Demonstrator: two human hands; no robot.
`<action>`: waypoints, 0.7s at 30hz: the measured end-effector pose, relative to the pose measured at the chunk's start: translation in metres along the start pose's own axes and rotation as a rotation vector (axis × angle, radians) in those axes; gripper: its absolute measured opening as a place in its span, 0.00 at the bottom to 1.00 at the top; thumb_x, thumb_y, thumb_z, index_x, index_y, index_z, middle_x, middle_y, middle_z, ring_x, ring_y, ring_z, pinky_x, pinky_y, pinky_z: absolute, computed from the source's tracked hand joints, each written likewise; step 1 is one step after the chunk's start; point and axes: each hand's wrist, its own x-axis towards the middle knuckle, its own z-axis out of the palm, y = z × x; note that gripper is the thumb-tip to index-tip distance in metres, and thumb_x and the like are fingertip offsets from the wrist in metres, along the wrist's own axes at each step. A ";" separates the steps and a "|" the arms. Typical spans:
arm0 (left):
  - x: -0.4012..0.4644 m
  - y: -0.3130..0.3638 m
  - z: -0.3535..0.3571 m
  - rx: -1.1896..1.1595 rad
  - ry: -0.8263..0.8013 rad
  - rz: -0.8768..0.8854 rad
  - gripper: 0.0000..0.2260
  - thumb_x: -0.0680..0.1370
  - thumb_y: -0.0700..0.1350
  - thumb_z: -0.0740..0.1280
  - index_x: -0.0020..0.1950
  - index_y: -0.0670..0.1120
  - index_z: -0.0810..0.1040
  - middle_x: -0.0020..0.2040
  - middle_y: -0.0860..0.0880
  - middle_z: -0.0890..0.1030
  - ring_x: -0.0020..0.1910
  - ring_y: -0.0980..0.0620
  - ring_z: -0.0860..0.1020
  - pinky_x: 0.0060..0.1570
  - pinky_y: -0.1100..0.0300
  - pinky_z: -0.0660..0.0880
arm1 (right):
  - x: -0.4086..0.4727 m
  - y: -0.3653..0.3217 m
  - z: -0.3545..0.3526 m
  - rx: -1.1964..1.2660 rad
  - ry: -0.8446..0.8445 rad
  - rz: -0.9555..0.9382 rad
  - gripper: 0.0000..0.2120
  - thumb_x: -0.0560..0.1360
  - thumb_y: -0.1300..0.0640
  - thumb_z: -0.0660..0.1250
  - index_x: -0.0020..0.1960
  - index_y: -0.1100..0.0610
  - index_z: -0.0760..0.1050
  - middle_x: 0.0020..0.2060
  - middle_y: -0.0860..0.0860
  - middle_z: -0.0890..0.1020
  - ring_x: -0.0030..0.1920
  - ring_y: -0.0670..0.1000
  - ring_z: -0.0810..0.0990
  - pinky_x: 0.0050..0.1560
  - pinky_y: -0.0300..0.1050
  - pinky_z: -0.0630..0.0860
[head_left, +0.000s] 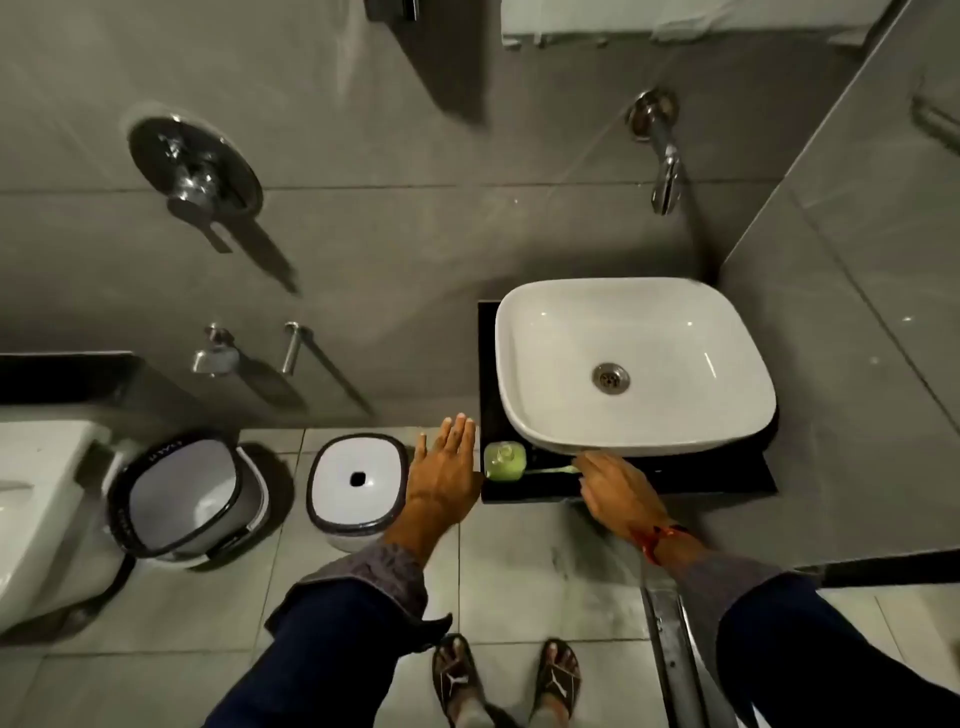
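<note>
Thin pale-green stick (553, 470), flat on the black counter (701, 480), one end tucked under the right hand (618, 491) fingertips. Its other end points away from them to a squat green bottle (505, 460), upright, close by.

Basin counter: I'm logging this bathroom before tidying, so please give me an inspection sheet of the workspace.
Surface: black counter carrying a white basin.
Job's things: green bottle upright at the counter's front left corner; pale green stick lying beside it, its kind unclear.
Clutter: nothing seen.
Hands: left hand with fingers straight, just off the counter's left edge beside the bottle; right hand at the stick's far end, grip unclear.
Cables: nothing seen.
Surroundings: pedal bin with its lid up, small bin and toilet to the left; wall spout above the basin.
</note>
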 end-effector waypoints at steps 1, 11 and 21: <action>0.000 0.002 0.006 0.003 -0.016 -0.015 0.34 0.81 0.53 0.58 0.81 0.44 0.45 0.82 0.45 0.46 0.80 0.46 0.45 0.76 0.41 0.49 | 0.000 0.006 0.011 0.038 -0.003 0.042 0.15 0.62 0.63 0.74 0.49 0.58 0.80 0.45 0.54 0.84 0.45 0.55 0.84 0.48 0.45 0.81; 0.007 0.016 0.046 -0.067 0.029 -0.042 0.34 0.82 0.53 0.58 0.81 0.45 0.42 0.82 0.47 0.44 0.80 0.48 0.43 0.77 0.42 0.49 | 0.008 0.026 0.066 -0.075 -0.041 0.152 0.21 0.62 0.65 0.75 0.55 0.61 0.81 0.46 0.56 0.85 0.45 0.58 0.84 0.53 0.49 0.79; 0.001 0.016 0.054 -0.091 0.065 -0.011 0.35 0.81 0.56 0.57 0.80 0.46 0.40 0.82 0.48 0.44 0.80 0.49 0.43 0.77 0.43 0.49 | -0.003 0.019 0.069 0.198 0.059 0.236 0.18 0.67 0.64 0.72 0.56 0.60 0.78 0.45 0.56 0.81 0.46 0.58 0.81 0.45 0.50 0.80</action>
